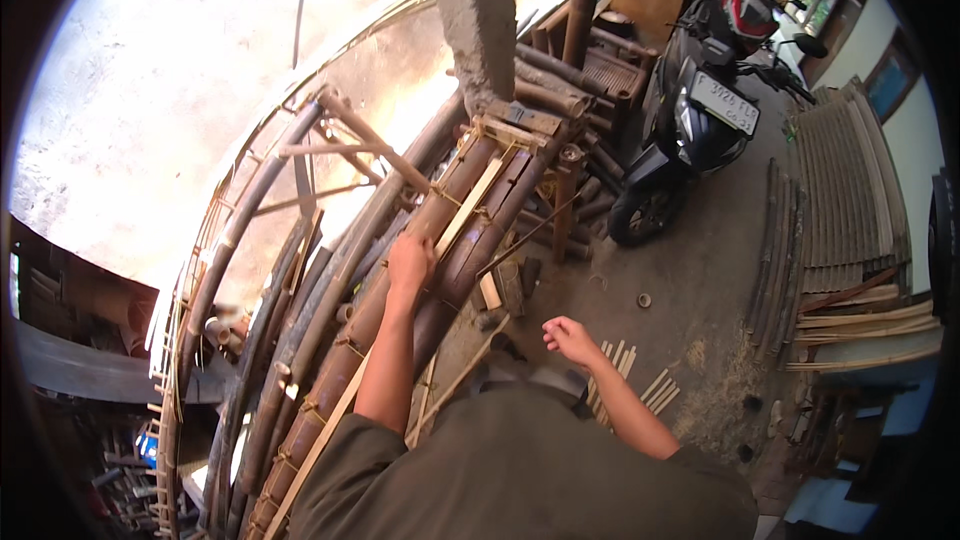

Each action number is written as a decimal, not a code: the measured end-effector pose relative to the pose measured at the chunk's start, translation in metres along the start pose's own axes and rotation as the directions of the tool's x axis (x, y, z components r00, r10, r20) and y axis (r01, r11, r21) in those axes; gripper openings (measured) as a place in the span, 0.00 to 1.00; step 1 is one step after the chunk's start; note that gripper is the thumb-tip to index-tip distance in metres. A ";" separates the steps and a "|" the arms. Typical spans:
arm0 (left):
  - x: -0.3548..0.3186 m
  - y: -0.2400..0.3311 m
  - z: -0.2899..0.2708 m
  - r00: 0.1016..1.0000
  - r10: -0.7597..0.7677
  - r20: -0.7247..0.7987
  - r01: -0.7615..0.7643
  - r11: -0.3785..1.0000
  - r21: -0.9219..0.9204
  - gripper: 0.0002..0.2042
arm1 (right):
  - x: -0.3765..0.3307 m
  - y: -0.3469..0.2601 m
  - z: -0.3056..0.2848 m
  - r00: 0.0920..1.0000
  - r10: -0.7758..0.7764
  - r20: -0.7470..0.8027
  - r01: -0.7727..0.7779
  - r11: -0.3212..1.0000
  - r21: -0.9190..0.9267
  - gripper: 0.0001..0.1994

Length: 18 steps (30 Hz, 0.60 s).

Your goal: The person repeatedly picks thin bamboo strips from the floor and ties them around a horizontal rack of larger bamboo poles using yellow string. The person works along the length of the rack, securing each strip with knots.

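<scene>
A long pale bamboo strip (470, 208) lies lengthwise along a bench of thick brown bamboo poles (465, 265). My left hand (410, 258) is closed over this strip about midway, its fingertips partly hidden against the poles. Below my left forearm the pale strip shows again, running toward the lower edge. My right hand (570, 338) hangs in the air to the right of the bench, with its fingers curled and nothing visible in them. At the bench's far end, a small wooden crosspiece (515, 125) sits against a concrete post (475, 30).
A dark motorcycle (695, 125) stands at the far right. Cut pale strips (655, 390) lie on the ground beside my right forearm. Stacked corrugated sheets (850, 180) lean along the right wall. Bamboo poles and a curved bamboo frame (225, 230) fill the left side.
</scene>
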<state>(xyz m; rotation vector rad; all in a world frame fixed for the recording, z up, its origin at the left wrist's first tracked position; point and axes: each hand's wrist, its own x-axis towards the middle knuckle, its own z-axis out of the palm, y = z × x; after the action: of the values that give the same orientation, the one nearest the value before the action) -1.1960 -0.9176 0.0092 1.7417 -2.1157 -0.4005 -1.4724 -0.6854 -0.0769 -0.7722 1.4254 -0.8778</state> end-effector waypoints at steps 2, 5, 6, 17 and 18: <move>0.007 0.005 0.012 1.000 0.026 0.000 -0.026 1.000 -0.014 0.14 | 0.009 -0.012 -0.003 0.996 0.074 0.041 -0.073 0.997 -0.027 0.12; 0.003 0.013 0.008 0.976 -0.069 0.205 0.048 0.993 0.105 0.14 | 0.034 -0.024 -0.017 0.988 0.105 0.110 -0.093 0.990 -0.109 0.12; 0.004 0.013 -0.004 0.940 -0.103 0.324 0.064 0.990 0.126 0.14 | 0.049 -0.023 -0.019 0.988 0.091 0.122 -0.078 0.991 -0.109 0.13; 0.052 0.051 0.033 0.982 -0.190 -0.016 0.184 0.965 -0.184 0.09 | 0.167 -0.126 -0.002 0.845 -0.011 0.535 0.135 0.972 -0.193 0.12; 0.049 0.049 0.028 0.983 -0.180 0.026 0.182 0.964 -0.195 0.09 | 0.175 -0.130 -0.001 0.826 -0.007 0.564 0.132 0.975 -0.181 0.12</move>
<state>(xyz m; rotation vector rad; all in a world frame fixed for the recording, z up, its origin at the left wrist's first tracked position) -1.2597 -0.9562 0.0104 1.8235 -1.8570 -0.6455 -1.4879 -0.9015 -0.0497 -1.1450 0.9696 -0.4870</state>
